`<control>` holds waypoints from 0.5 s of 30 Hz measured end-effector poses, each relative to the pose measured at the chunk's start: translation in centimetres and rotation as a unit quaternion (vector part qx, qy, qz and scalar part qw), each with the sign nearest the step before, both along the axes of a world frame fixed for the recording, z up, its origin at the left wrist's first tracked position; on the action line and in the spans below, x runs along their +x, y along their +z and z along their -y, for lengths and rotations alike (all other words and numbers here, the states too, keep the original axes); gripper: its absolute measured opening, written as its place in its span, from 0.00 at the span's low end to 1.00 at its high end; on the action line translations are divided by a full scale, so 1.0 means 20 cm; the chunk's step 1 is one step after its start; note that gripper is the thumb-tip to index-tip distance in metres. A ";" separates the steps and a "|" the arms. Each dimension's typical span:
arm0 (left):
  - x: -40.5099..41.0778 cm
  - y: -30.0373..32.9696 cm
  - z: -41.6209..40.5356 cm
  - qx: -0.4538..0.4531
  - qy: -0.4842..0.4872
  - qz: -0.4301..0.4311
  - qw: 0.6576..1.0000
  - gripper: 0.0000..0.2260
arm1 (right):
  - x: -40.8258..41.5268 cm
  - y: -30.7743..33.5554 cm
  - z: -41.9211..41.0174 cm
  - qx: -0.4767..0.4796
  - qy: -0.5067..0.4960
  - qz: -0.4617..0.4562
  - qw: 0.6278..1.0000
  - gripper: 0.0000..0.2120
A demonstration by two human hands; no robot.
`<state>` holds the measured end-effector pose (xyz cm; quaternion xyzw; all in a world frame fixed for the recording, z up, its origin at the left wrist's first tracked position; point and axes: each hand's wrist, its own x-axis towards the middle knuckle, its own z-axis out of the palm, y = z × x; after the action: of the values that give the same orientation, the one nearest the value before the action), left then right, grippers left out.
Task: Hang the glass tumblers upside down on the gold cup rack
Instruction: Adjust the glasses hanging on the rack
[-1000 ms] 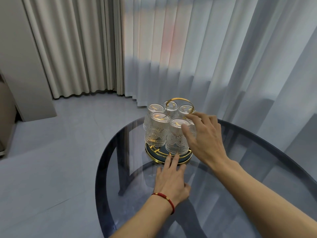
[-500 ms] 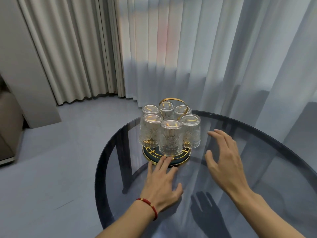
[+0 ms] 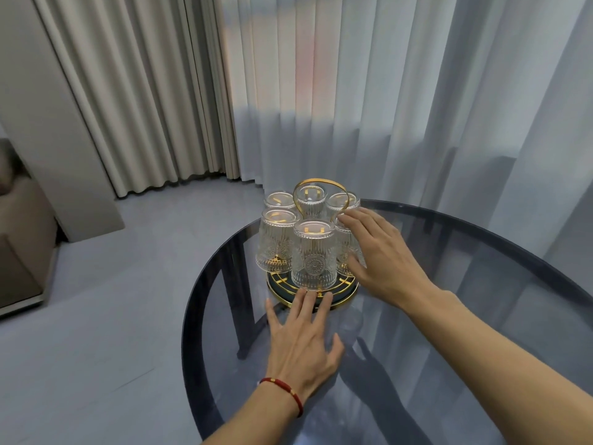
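The gold cup rack (image 3: 321, 185) stands on its round dark base (image 3: 348, 299) at the far side of the glass table. Several ribbed glass tumblers hang on it upside down, among them a front one (image 3: 313, 256) and a left one (image 3: 276, 244). My right hand (image 3: 382, 255) wraps the right front tumbler (image 3: 344, 267), fingers over its top and thumb low on its near side; the hand hides most of it. My left hand (image 3: 301, 345) lies flat on the table, fingers spread, fingertips touching the base's front rim. It wears a red string bracelet.
The round smoked-glass table (image 3: 481, 316) has a dark rim, and its legs show through the top. Sheer white curtains (image 3: 385, 107) hang close behind the rack. A beige sofa corner (image 3: 19, 239) stands on the grey floor at the left.
Half a second ago my right hand hovered open beside the rack; it has moved forward and left onto the right front tumbler. My left hand stays at the base.
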<state>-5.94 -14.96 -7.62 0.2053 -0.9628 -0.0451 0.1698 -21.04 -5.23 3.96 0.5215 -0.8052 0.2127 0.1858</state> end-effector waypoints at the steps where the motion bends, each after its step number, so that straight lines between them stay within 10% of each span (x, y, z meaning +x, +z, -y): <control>1: 0.00 0.00 0.00 0.001 0.000 0.002 1.000 0.31 | -0.01 0.00 -0.01 0.002 -0.002 -0.012 1.000 0.31; 15: -0.01 -0.03 0.01 0.009 0.000 -0.017 1.000 0.30 | -0.09 0.04 -0.14 0.050 0.009 -0.017 0.999 0.33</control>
<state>-6.10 -15.18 -8.20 0.2062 -0.9593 -0.0571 0.1844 -22.91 -2.44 4.83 0.5412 -0.8067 0.1647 0.1709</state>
